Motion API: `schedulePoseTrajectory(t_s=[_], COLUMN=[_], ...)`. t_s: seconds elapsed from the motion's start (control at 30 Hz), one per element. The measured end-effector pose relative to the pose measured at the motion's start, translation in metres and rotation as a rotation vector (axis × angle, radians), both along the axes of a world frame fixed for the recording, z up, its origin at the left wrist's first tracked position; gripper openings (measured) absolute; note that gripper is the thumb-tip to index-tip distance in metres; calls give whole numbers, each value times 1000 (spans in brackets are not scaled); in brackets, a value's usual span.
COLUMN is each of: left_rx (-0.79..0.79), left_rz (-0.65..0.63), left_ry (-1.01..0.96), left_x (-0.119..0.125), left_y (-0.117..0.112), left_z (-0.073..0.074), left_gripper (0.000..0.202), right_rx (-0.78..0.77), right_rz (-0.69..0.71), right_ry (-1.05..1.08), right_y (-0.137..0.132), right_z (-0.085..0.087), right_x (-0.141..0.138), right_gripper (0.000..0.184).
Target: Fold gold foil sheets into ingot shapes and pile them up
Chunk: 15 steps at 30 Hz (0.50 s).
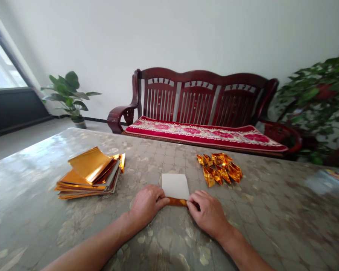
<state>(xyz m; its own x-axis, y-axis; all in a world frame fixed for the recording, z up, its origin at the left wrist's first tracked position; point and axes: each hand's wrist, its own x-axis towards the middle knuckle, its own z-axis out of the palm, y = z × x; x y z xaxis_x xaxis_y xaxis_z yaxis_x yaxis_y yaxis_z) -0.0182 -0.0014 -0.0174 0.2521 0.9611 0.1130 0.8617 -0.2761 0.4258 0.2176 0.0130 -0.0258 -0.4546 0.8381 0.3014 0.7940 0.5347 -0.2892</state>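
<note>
Foil sheet (174, 186): likely light, easily creased; hold by edges. Left hand (148, 203) pinches fold (177, 202) at 9 o'clock, right hand (206, 210) at 3.

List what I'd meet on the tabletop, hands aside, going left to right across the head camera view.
Stack of gold foil sheets, partly folded sheet with its pale side up, cluster of folded gold pieces, blurred translucent item near the right edge.
</note>
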Motion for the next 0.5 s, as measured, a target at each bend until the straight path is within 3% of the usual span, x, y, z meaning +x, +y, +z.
schedulePoseTrajectory(t_s=[0.17, 0.5], left_rx=[8, -58], left_rz=[0, 44], left_ry=[31, -108], left_x=[1, -5], left_y=[-1, -3], left_z=[3, 6], left_gripper=[27, 25], right_rx=[-23, -115], right_rz=[-29, 14], right_ry=[21, 71], right_y=[3, 4], right_z=[0, 4], right_x=[-2, 3], right_gripper=[16, 20])
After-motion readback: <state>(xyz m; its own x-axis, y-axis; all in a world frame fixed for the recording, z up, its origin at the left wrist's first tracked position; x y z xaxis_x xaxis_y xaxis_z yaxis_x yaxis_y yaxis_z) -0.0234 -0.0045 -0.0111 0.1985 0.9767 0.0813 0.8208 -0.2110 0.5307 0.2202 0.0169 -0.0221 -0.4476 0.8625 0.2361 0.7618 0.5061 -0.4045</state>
